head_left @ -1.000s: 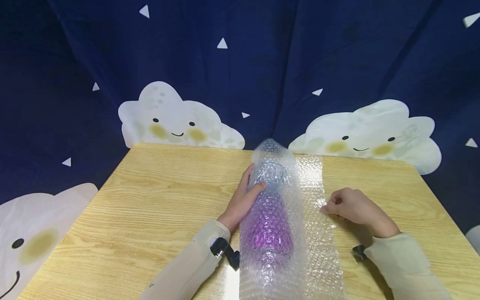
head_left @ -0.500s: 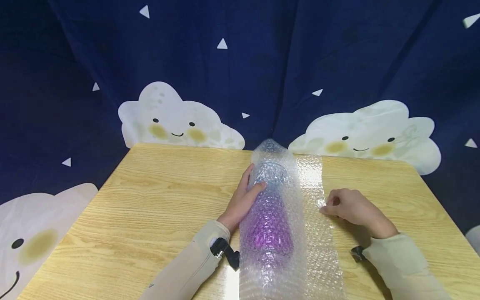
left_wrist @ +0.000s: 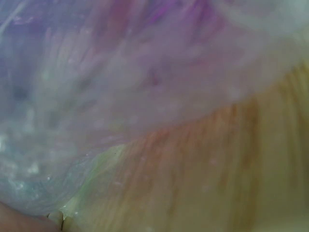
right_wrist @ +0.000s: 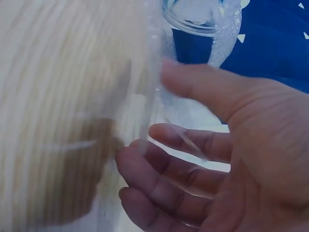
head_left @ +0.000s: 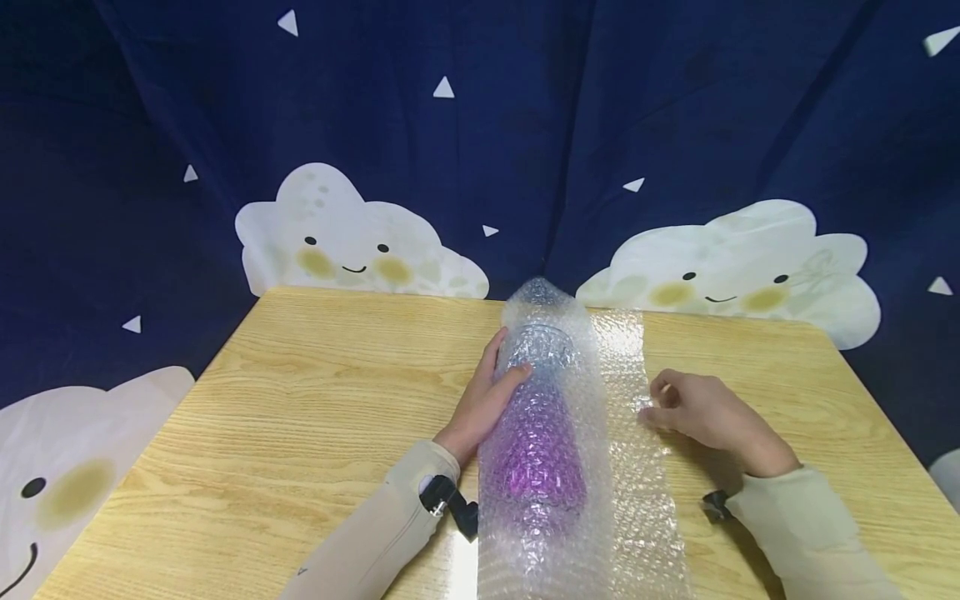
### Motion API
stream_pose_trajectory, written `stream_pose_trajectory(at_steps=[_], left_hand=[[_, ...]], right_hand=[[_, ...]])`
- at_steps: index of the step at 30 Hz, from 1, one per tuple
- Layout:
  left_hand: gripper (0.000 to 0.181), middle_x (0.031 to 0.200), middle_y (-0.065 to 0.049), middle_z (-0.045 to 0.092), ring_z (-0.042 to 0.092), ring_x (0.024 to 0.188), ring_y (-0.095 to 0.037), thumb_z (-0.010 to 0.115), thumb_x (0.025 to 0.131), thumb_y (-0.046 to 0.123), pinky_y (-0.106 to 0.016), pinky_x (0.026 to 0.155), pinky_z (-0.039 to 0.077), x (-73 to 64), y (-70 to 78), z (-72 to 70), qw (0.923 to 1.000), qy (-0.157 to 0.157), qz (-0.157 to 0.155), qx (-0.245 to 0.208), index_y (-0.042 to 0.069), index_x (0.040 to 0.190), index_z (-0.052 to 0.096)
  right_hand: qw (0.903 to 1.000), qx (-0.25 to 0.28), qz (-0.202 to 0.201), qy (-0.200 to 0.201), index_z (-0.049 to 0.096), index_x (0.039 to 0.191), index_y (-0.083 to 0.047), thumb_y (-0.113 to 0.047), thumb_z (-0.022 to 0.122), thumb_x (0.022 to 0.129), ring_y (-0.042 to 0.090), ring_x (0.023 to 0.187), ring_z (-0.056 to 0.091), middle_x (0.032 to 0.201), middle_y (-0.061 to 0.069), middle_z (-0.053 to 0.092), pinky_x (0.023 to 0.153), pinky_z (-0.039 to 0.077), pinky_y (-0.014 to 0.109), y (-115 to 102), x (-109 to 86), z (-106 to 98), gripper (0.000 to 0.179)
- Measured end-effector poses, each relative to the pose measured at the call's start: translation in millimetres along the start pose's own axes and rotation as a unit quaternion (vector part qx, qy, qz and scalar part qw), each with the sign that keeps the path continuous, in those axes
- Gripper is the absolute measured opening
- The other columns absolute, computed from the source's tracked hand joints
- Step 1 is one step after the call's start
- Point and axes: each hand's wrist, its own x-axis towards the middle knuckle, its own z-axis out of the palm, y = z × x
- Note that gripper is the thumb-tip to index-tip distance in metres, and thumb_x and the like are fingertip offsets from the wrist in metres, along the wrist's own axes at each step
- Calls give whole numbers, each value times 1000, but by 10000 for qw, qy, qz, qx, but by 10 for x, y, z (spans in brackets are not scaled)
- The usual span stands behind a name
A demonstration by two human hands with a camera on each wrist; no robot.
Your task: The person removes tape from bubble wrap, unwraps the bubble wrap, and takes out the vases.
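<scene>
Fingers of my right hand (head_left: 705, 410) are curving loosely, thumb apart, at the bubble-wrap flap (head_left: 637, 467); the wrapped purple-blue vessel (head_left: 543, 454) is lying leftward, long axis pointing away from me; my left hand (head_left: 482, 410), nearer, is gripping it.

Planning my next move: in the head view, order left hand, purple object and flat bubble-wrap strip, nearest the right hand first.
1. Flat bubble-wrap strip, at the right hand.
2. Purple object, left of the strip.
3. Left hand, on the object's left side.
</scene>
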Motion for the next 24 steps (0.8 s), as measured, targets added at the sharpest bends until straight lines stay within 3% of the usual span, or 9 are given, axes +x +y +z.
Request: stream_pose_trajectory(at_steps=[7,14,24], left_hand=[[80,176,4,15,20,162,-30,57,95,63,-67,129,17,2,-3,-2,10000,17,9,27,53,162,13],[81,176,4,15,20,162,-30,57,95,62,-66,129,17,-2,9,2,10000,9,-19,27,52,162,13],[81,176,4,15,19,162,-29,57,95,61,-66,129,16,14,-7,4,9999,58,38,123,50,163,13]], right_hand=[[9999,82,-1,-68,61,129,-3,-57,69,93,27,95,70,111,19,74,75,60,42,-47,-25,-41,65],[9998,75,-53,153,61,131,-1,-53,69,95,31,96,71,116,23,72,75,61,45,-101,-55,-76,64],[9962,43,-567,662,66,128,-4,-46,71,96,44,114,67,127,26,70,92,57,60,-247,-118,-100,54]])
